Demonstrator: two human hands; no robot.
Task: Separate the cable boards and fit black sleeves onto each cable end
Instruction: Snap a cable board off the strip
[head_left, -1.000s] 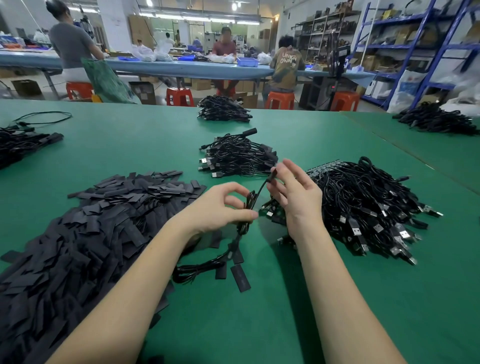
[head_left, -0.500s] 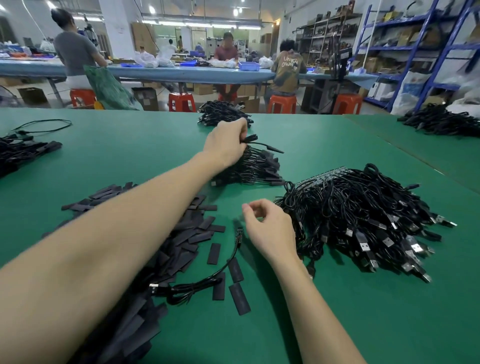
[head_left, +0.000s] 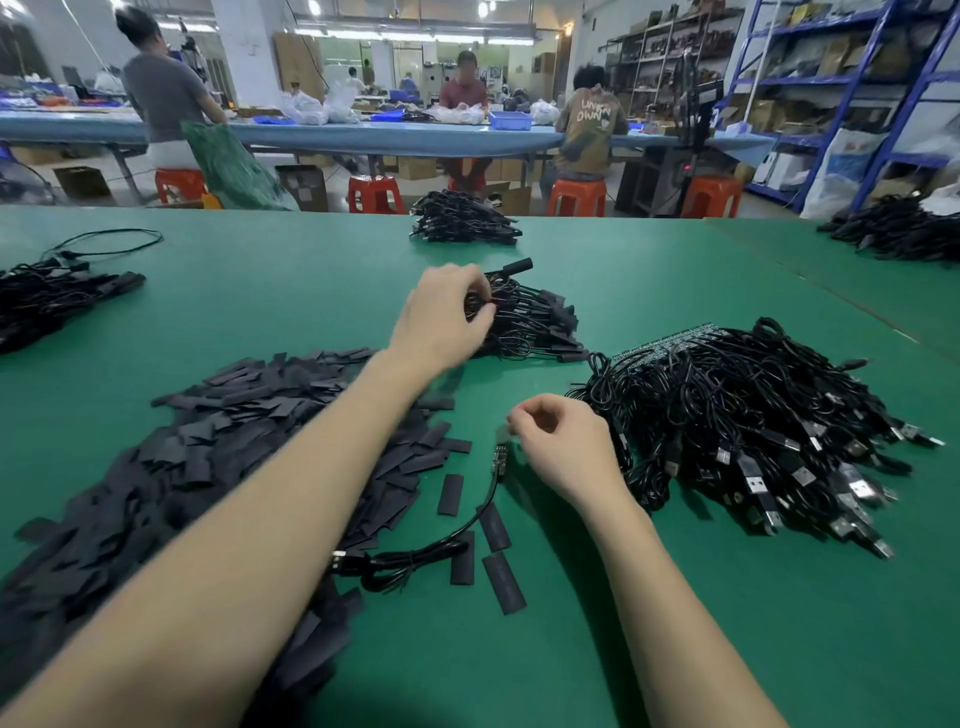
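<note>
left hand (head_left: 441, 317) gripping sleeved-cable pile (head_left: 524, 322), likely stacking | right hand (head_left: 561, 441) pinching loose cable's board end (head_left: 500, 457), likely for sleeving

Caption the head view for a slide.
Left hand reaches into the finished cable pile; right hand hovers beside the single cable.

Single head view: looks forward-down over green table (head_left: 649, 623) (wide-angle), forearms near, workshop behind.
</note>
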